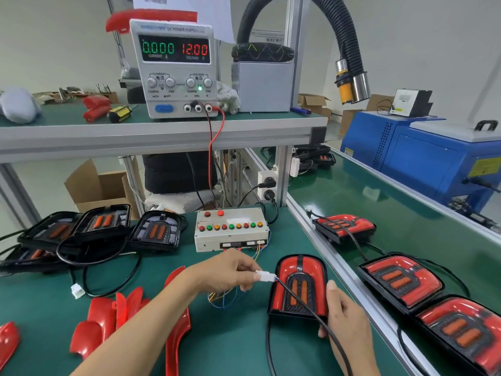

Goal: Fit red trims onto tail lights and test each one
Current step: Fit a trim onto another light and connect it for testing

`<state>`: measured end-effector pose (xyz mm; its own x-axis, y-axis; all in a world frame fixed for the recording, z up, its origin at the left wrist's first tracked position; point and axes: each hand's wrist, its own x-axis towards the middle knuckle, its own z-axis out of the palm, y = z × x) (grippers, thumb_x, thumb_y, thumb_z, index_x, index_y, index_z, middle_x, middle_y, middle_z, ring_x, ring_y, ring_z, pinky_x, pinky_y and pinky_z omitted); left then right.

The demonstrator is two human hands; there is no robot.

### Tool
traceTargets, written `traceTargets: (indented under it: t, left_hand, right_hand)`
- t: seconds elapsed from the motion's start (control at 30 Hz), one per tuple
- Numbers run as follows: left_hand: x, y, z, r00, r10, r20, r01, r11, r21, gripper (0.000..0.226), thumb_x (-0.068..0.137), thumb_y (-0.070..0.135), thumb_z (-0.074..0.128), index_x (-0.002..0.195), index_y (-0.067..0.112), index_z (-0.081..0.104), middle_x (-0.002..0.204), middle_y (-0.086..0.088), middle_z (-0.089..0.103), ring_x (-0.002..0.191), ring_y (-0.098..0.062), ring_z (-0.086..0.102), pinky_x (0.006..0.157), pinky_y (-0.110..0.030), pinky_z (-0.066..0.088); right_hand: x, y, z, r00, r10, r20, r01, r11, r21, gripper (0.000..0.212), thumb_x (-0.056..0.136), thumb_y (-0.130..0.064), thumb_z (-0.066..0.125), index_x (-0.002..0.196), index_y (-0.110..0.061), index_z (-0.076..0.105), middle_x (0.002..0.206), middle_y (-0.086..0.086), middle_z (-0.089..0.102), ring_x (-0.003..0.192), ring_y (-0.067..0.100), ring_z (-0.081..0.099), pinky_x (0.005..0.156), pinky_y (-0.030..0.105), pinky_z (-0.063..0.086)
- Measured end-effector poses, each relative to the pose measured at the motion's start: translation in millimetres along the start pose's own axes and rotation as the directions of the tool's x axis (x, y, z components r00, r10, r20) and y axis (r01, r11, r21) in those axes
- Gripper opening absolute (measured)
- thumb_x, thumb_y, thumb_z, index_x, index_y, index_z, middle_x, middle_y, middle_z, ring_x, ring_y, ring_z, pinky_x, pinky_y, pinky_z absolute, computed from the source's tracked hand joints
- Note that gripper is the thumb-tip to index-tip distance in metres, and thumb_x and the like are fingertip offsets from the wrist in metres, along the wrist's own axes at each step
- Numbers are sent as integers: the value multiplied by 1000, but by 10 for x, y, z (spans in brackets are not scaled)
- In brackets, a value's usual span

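Observation:
A tail light [299,287] with its red trim fitted lies on the green mat in front of me. My right hand [343,318] grips its right edge, thumb on top. My left hand [230,272] pinches the white connector [265,276] of the light's black cable [311,313], just left of the light. Thin coloured wires [222,295] hang below that hand and lead toward the white test box [230,230] with its coloured buttons. Several loose red trims [113,316] lie at the lower left. Untrimmed black tail lights [103,226] are stacked at the left.
A DC power supply [174,69] on the upper shelf reads 0.000 A and 12.00 V, with red and black leads running down. Three trimmed tail lights [401,280] lie on the conveyor belt at the right. A blue machine [423,156] stands beyond the belt.

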<state>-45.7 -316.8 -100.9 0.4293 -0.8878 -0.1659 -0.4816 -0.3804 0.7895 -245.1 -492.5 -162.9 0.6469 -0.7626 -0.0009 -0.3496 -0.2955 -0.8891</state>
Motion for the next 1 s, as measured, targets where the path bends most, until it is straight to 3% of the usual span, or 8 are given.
traceTargets:
  t: [0.1, 0.17, 0.3, 0.37, 0.47, 0.63, 0.83, 1.0]
  left_hand:
    - [-40, 41, -22, 1000, 18, 11, -18, 1000, 20, 17, 100, 25, 61, 100, 13, 73, 75, 6, 64, 65, -1, 54, 65, -9, 40]
    - [-54, 70, -19, 999, 37, 14, -37, 999, 6, 18, 99, 27, 63, 104, 14, 74, 79, 2, 65, 70, -6, 55, 69, -16, 42]
    - [-59, 136, 29, 996, 87, 8, -86, 996, -35, 17, 96, 27, 66, 107, 17, 74, 85, -6, 70, 77, -10, 58, 77, -29, 47]
    - [-57, 156, 60, 994, 111, -6, -111, 993, -48, 16, 95, 24, 68, 108, 17, 75, 86, -5, 72, 78, -7, 60, 77, -25, 48]
    - [-73, 188, 103, 989, 145, -43, -147, 987, -62, 15, 95, 19, 68, 107, 16, 75, 83, 15, 71, 76, 1, 61, 74, -15, 47]
    - [-131, 244, 128, 962, 227, -150, -249, 957, -150, 18, 94, 14, 71, 111, 8, 76, 92, 11, 77, 83, 4, 67, 78, -12, 50]
    - [-184, 277, 218, 935, 264, -235, -312, 929, -199, 20, 94, 16, 71, 112, 17, 78, 94, 11, 79, 82, 8, 67, 74, -7, 46]
    - [-215, 285, 222, 918, 305, -253, -337, 937, -94, 22, 95, 19, 70, 116, 18, 77, 102, 8, 78, 101, -6, 72, 89, -19, 51]
  right_hand:
    - [10, -10, -33, 998, -16, -56, 12, 997, -72, 48, 85, -76, 32, 77, -37, 59, 89, 0, 60, 79, 17, 61, 75, 33, 46]
    - [-12, -71, -99, 986, -62, -154, 30, 979, -203, 41, 88, -68, 46, 101, -37, 68, 106, -5, 50, 92, 16, 55, 76, 36, 44]
    - [-72, -390, -176, 882, -467, -56, 432, 852, -297, 23, 92, -51, 54, 99, -40, 73, 81, -25, 59, 83, 1, 54, 68, 22, 39]
    - [-68, -578, -138, 876, -466, 120, 480, 825, -298, 28, 93, -57, 49, 80, -40, 68, 68, -18, 61, 71, 4, 56, 58, 21, 39]
    - [-4, -747, -43, 896, -309, 318, 413, 844, -343, 53, 96, -65, 42, 69, -24, 63, 67, 1, 66, 56, 14, 54, 57, 34, 45]
    - [11, -783, -2, 869, -72, 490, 4, 990, 138, 43, 101, -44, 57, 73, -16, 72, 61, 3, 63, 49, 12, 46, 47, 20, 37]
    - [-43, -791, 7, 868, -51, 494, -144, 926, 349, 36, 101, -34, 60, 79, -12, 77, 64, 5, 60, 50, 10, 47, 43, 14, 35]
    - [-96, -780, 53, 894, -48, 445, -151, 904, 401, 36, 98, -32, 64, 79, -6, 78, 62, 6, 59, 48, 10, 46, 42, 15, 35]
